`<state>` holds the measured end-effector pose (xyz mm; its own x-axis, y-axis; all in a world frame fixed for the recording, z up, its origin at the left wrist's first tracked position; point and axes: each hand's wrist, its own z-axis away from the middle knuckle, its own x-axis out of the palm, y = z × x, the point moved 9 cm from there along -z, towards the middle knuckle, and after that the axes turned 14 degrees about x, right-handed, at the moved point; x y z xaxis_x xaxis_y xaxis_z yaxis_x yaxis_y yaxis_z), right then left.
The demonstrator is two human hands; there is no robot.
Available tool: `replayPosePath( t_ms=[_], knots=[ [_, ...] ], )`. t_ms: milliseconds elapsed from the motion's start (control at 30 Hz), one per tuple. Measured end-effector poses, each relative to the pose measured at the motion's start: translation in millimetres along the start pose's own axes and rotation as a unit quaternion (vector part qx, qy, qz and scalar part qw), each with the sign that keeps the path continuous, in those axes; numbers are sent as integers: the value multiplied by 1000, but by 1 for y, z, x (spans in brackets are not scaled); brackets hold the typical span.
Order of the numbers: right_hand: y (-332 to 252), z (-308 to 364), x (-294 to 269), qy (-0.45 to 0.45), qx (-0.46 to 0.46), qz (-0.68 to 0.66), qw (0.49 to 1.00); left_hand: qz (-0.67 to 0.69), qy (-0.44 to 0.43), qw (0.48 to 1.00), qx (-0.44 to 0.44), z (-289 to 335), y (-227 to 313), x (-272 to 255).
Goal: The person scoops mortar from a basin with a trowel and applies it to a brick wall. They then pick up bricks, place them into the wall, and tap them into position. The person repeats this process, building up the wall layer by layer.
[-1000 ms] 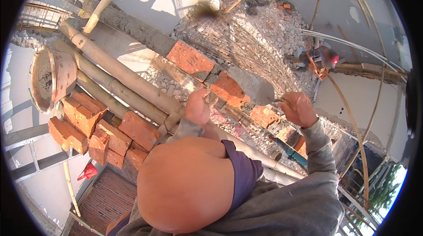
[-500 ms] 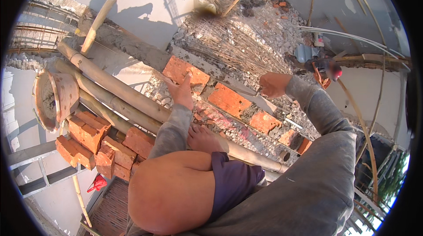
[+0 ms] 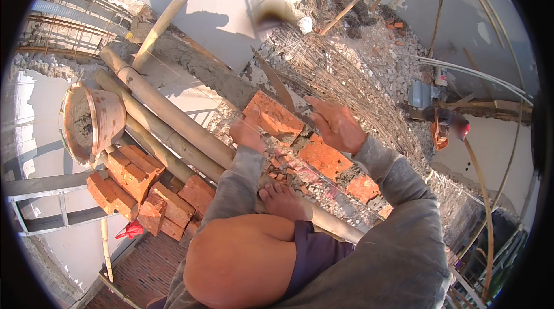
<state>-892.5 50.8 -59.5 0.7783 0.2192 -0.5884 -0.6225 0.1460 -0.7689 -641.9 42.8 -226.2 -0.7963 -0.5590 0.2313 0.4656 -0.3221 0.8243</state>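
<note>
My left hand (image 3: 247,132) grips the near left edge of an orange brick (image 3: 274,116) in a wall course, its fingers partly hidden. My right hand (image 3: 339,127) is just right of that brick, closed around a trowel whose handle is hidden. The trowel blade (image 3: 274,81) points up and left past the brick's far side. Farther along the course, toward the lower right, lie another brick (image 3: 325,157) and a smaller brick piece (image 3: 362,188), with grey mortar in the joints. Grey mortar (image 3: 222,81) also covers the wall top to the upper left.
Bamboo poles (image 3: 167,110) run beside the wall near my bare foot (image 3: 283,202). Stacked bricks (image 3: 134,173) and a mortar bucket (image 3: 95,121) stand at left. Rubble and dry sticks (image 3: 346,78) lie beyond the wall. A person (image 3: 447,121) appears at far right.
My right hand has come left toward the brick, and the trowel blade has swung from lower right to upper left. My left hand has shifted from the brick's top to its near left edge.
</note>
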Motion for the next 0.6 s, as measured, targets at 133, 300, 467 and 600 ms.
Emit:
replayPosePath(
  t_ms=[133, 300, 467, 600],
  knots=[
    [-31, -2, 17, 67, -102, 0, 993, -17, 37, 999, 35, 5, 4, 2],
    [-14, -21, 23, 53, -53, 12, 997, -25, 43, 999, 0, 4, 1, -1],
    [72, -64, -6, 73, 129, 74, 986, -84, 47, 995, -29, 3, -2, -8],
    [121, -99, 36, 83, 75, 138, 984, -97, -54, 992, 53, 17, 8, 8]
  ],
)
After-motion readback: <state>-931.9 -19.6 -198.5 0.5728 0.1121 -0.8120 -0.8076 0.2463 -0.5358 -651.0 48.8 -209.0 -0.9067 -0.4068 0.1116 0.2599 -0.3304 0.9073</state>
